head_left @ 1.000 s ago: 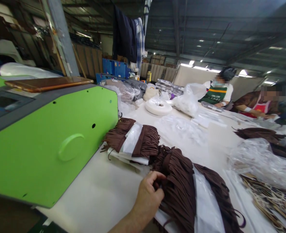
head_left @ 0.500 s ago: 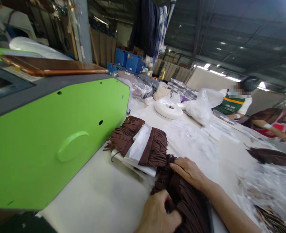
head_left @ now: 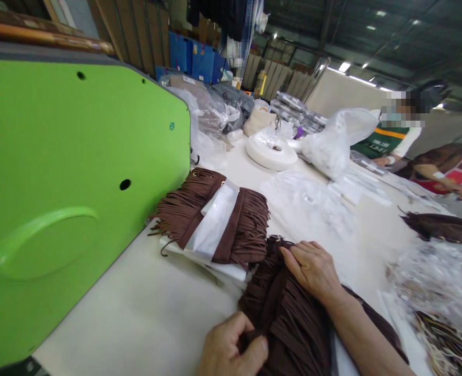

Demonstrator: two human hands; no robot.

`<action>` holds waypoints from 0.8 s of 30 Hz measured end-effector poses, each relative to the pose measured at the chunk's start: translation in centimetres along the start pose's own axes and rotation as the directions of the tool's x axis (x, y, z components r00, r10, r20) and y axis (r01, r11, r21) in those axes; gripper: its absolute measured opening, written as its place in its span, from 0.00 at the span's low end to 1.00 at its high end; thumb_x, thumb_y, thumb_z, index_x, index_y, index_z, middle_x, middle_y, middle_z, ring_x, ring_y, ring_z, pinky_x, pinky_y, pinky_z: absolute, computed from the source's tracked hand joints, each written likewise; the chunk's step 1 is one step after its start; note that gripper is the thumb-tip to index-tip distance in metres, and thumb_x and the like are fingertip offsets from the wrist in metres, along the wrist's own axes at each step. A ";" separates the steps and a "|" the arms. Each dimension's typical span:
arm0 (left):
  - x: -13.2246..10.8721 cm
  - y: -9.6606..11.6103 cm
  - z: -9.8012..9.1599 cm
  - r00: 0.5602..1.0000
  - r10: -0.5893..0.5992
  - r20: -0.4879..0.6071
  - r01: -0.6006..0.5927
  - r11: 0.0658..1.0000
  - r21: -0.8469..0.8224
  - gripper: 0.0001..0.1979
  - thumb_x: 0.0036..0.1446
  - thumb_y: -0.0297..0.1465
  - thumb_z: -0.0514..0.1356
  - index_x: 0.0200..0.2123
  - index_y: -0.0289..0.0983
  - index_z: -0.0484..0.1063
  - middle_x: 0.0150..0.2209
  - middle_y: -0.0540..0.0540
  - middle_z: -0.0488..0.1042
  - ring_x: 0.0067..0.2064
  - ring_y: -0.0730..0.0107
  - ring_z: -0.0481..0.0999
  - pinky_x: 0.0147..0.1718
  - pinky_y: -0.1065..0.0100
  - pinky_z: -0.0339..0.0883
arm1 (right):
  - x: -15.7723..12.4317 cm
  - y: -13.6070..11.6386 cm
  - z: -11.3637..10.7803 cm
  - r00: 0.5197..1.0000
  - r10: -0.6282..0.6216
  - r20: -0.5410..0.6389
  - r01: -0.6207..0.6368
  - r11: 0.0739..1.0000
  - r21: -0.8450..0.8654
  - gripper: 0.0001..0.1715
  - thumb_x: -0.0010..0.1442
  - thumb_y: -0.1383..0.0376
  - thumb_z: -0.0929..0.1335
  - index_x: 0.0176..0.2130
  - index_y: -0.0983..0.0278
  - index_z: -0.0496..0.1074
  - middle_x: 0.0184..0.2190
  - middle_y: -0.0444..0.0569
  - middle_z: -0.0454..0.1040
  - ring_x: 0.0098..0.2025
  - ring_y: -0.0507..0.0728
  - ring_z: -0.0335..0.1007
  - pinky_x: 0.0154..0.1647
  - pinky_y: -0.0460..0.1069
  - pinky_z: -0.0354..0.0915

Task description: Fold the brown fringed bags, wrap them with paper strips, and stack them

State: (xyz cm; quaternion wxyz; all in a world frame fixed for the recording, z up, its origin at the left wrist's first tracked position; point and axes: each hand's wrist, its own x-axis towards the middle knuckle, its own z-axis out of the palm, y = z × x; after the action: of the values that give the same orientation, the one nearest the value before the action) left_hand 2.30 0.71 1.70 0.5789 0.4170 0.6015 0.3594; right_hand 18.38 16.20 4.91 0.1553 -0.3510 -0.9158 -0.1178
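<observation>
Near fringed piece [head_left: 293,318] is lying at the near edge of the worktop [head_left: 137,318], centre-right, with its dark brown strands running near to far. Left hand [head_left: 231,351] is pinching shut on a bunch of strands at its near-left edge. Right hand [head_left: 313,269] is lying palm-down on the far end, fingers loosely bent, pressing rather than gripping. Main risk I'm seeing: with one end pinned and the other pinched, any pull is loading a few thin strands instead of the whole piece, so they could be stretching, knotting or tearing off. Next: the far end is butting against the second fringed bundle [head_left: 250,230], apparently touching. Same colour, same loose strands, so they could be interlacing, and moving one could be dragging the other, along with the white sheet [head_left: 215,224] folded around it. That bundle is sitting just beside the green machine [head_left: 58,172] on the left, so a shove that way could be pushing fringe against the housing corner. On the right, the forearm is crossing the piece near the clear bags [head_left: 442,282]. Slick film there, so a wide elbow sweep could be sending them sliding. I can't tell how much of the piece is hanging over the near edge; if much is, letting go with the left could be letting it slip off.
</observation>
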 end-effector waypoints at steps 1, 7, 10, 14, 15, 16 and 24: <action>0.0 0.4 -0.2 1.000 0.018 0.000 -0.018 0.999 0.028 0.09 0.45 0.38 0.52 0.21 0.38 0.61 0.21 0.53 0.59 0.26 0.73 0.60 0.25 0.73 0.53 | 0.0 0.0 0.0 1.000 0.003 0.010 -0.003 1.000 -0.003 0.26 0.66 0.61 0.57 0.18 0.63 0.62 0.15 0.43 0.65 0.21 0.50 0.61 0.30 0.47 0.54; -0.3 2.8 -0.1 0.997 0.069 0.046 -0.073 0.993 0.095 0.06 0.44 0.33 0.54 0.28 0.39 0.65 0.25 0.52 0.64 0.30 0.70 0.64 0.28 0.72 0.55 | -0.1 -0.1 -0.2 1.000 0.019 -0.012 -0.019 0.999 -0.025 0.27 0.66 0.61 0.56 0.18 0.63 0.64 0.16 0.45 0.67 0.22 0.51 0.63 0.30 0.48 0.54; -0.2 3.4 0.2 0.993 0.116 0.036 -0.120 0.978 0.169 0.04 0.40 0.30 0.56 0.24 0.39 0.63 0.25 0.52 0.64 0.30 0.70 0.63 0.29 0.72 0.55 | -0.2 -0.2 -0.3 0.999 0.022 -0.045 -0.024 0.999 -0.034 0.27 0.66 0.61 0.56 0.18 0.63 0.63 0.16 0.45 0.67 0.22 0.51 0.63 0.29 0.47 0.54; -0.5 2.6 0.4 0.970 0.242 -0.013 -0.236 0.956 0.177 0.04 0.38 0.25 0.53 0.20 0.38 0.59 0.21 0.54 0.59 0.26 0.73 0.60 0.27 0.71 0.52 | -0.4 -0.2 -0.7 0.994 0.024 -0.109 -0.027 0.999 -0.029 0.27 0.65 0.62 0.57 0.17 0.63 0.61 0.14 0.43 0.63 0.20 0.50 0.60 0.28 0.47 0.53; -0.7 2.1 0.4 0.961 0.274 -0.034 -0.267 0.955 0.132 0.03 0.39 0.26 0.53 0.21 0.38 0.59 0.21 0.54 0.58 0.26 0.74 0.59 0.27 0.71 0.51 | -0.5 -0.2 -0.8 0.992 0.022 -0.123 -0.026 0.999 -0.024 0.27 0.65 0.62 0.57 0.16 0.62 0.60 0.14 0.43 0.62 0.19 0.50 0.58 0.28 0.47 0.53; -0.8 1.7 0.5 0.955 0.291 -0.061 -0.286 0.955 0.076 0.02 0.41 0.27 0.53 0.21 0.38 0.60 0.20 0.54 0.57 0.25 0.74 0.59 0.27 0.71 0.51 | -0.5 -0.1 -0.9 0.991 0.021 -0.134 -0.024 1.000 -0.018 0.27 0.65 0.63 0.57 0.16 0.62 0.59 0.14 0.42 0.61 0.19 0.50 0.57 0.28 0.46 0.53; -0.8 -0.4 0.9 0.999 0.034 0.012 -0.025 0.885 -0.464 0.09 0.41 0.36 0.57 0.23 0.36 0.65 0.20 0.54 0.58 0.26 0.74 0.57 0.26 0.72 0.51 | -0.6 0.0 -0.5 0.993 0.025 -0.111 -0.023 1.000 0.016 0.26 0.65 0.63 0.57 0.16 0.62 0.57 0.14 0.41 0.59 0.18 0.49 0.56 0.27 0.46 0.54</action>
State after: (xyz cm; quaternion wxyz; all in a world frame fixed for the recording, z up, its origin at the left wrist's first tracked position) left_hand 3.17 -0.20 1.61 0.6621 0.2790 0.4863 0.4973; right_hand 18.92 15.63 5.14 0.2102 -0.3537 -0.9023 -0.1287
